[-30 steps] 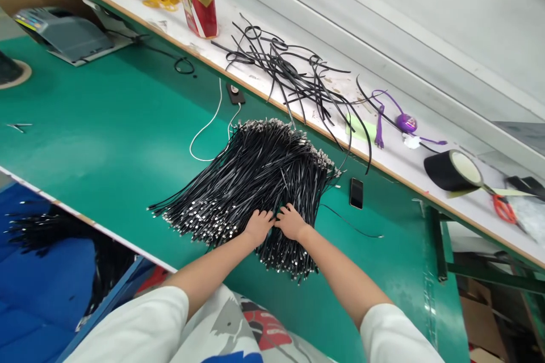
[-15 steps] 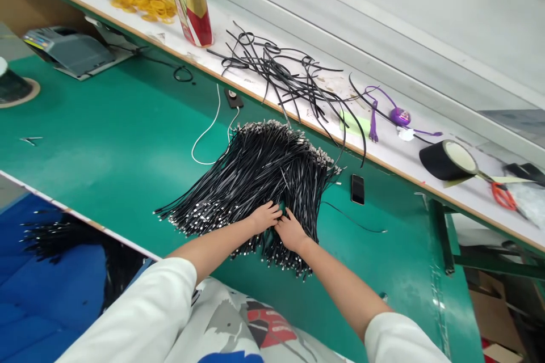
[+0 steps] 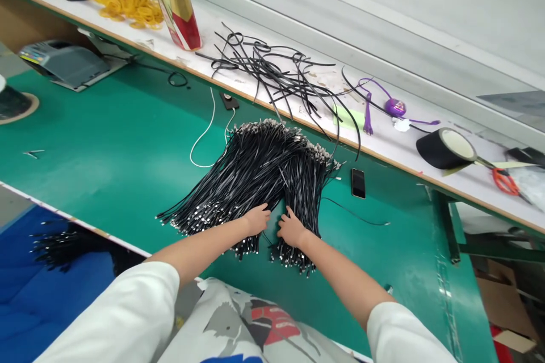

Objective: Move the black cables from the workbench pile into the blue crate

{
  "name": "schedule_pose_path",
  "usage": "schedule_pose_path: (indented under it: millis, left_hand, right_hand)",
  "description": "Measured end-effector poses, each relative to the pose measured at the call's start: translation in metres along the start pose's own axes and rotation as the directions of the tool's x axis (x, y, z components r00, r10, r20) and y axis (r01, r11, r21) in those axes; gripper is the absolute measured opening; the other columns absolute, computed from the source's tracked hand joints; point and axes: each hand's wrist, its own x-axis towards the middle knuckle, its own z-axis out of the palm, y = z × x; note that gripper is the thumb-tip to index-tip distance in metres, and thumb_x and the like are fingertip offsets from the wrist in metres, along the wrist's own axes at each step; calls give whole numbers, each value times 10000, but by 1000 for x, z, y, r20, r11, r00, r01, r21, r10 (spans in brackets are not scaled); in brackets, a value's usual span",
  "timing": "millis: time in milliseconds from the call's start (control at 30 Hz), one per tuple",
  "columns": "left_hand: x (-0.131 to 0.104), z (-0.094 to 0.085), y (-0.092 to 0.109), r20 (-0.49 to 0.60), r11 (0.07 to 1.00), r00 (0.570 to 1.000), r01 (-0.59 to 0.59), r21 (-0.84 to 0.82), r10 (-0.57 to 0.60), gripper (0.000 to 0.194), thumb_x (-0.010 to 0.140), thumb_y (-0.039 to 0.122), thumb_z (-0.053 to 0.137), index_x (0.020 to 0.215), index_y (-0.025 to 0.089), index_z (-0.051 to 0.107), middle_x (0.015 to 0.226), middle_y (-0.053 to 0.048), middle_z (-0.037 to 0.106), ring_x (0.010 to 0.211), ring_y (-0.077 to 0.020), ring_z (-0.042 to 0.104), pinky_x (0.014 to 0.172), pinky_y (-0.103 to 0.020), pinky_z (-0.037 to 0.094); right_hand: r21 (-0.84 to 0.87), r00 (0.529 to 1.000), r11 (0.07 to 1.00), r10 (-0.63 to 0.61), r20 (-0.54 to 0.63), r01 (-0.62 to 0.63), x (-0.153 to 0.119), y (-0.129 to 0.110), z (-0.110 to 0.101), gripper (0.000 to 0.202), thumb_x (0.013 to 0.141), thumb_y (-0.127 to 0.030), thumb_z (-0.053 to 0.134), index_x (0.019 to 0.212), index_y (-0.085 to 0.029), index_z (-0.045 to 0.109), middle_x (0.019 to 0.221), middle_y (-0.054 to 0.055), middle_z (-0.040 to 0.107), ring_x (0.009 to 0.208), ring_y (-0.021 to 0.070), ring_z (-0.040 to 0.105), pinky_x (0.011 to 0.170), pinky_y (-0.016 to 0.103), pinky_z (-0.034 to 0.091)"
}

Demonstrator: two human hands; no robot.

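A wide pile of flat black cables with silvery metal ends is spread on the green table. An opening near its front separates a larger left part from a narrower right bunch. On the left side of this opening, my left hand is curled over the cables at the edge of the larger part. Across the gap, my right hand has its fingers bent around the front of the narrower bunch, with the thumb pointing up along it. The cables partly hide the fingertips of both hands.
On the white shelf lie loose black strips, yellow rubber bands, black tape and orange-handled scissors. A phone and a single cable lie right of the pile. A grey machine stands far left.
My hands were close together and have moved apart, my left hand shifting left. The gap between the two parts of the cable pile has widened, showing green table.
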Motion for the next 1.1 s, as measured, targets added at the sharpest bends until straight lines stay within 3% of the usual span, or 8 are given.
schedule_pose_path:
  millis: [233, 400, 667, 733, 800, 933, 1000, 1100]
  left_hand:
    - [-1, 6, 2, 86, 986, 990, -118, 120, 108, 233, 531, 148, 752, 574, 370, 696, 1009, -14, 766, 1376, -315, 498, 1279, -451, 187]
    - [-12, 1, 2, 125, 945, 975, -208, 254, 181, 171, 564, 388, 778, 725, 333, 761, 1029, -90, 766, 1288, -371, 554, 1255, -507, 197]
    - [3, 14, 34, 220, 718, 972, -209, 664, 80, 236, 815, 308, 648, 976, 257, 813, 1095, -125, 797, 1222, -339, 610, 1227, -505, 170]
    - [12, 17, 44, 236, 675, 970, -210, 707, 55, 252, 802, 176, 639, 977, 192, 819, 1051, -174, 798, 1200, -346, 623, 1199, -499, 208]
    - [20, 14, 53, 231, 657, 972, -195, 728, 32, 284, 787, 84, 615, 972, 156, 818, 1018, -206, 794, 1196, -350, 629, 1162, -493, 266]
    - [34, 2, 64, 113, 708, 993, -55, 704, -35, 351, 847, 41, 513, 1067, 115, 777, 1151, -231, 756, 1238, -347, 624, 1098, -479, 368]
    - [40, 0, 67, 12, 759, 992, 86, 646, -123, 393, 885, 36, 433, 1140, 63, 732, 1157, -263, 742, 1170, -350, 675, 1022, -471, 447]
    - [51, 3, 67, -94, 834, 958, 282, 474, -270, 448, 942, 75, 329, 1240, 17, 659, 1095, -280, 753, 1028, -348, 745, 872, -441, 542]
  right_hand:
    - [-8, 996, 997, -71, 47, 72, 2, -28, 15, 68, 796, -253, 768, 848, -272, 806, 981, 77, 795, 1112, 288, 632, 1270, 511, 159]
    - [15, 999, 999, -40, 24, 40, -9, -29, 18, 450, 901, -601, 620, 845, -200, 817, 925, 152, 796, 1031, 314, 687, 1176, 524, 307]
    - [78, 964, 993, -64, -259, 87, -21, -36, 13, 279, 924, -410, 678, 1010, -163, 774, 1031, 101, 772, 1078, 237, 647, 1150, 398, 368]
    - [223, 881, 974, 80, -466, 29, -29, -43, 22, 238, 965, -324, 589, 1069, -175, 742, 1068, 102, 745, 1098, 238, 625, 1110, 414, 411]
    - [523, 684, 851, 408, -605, -46, -42, -44, 33, 270, 970, -266, 510, 1140, -200, 710, 1155, 112, 713, 1152, 253, 601, 1087, 443, 431]
    - [990, 178, 143, 974, -140, -5, -76, -5, 51, 341, 916, -343, 532, 1192, -191, 663, 1341, 164, 621, 1341, 325, 494, 1206, 518, 305]
    - [996, 118, -79, 990, 74, 36, -85, 28, 59, 361, 905, -430, 547, 1131, -173, 663, 1288, 198, 638, 1341, 368, 498, 1201, 550, 299]
    - [944, 224, -309, 934, 278, 118, -80, 68, 67, 389, 848, -576, 626, 890, -192, 674, 1000, 170, 719, 1187, 369, 620, 1098, 519, 427]
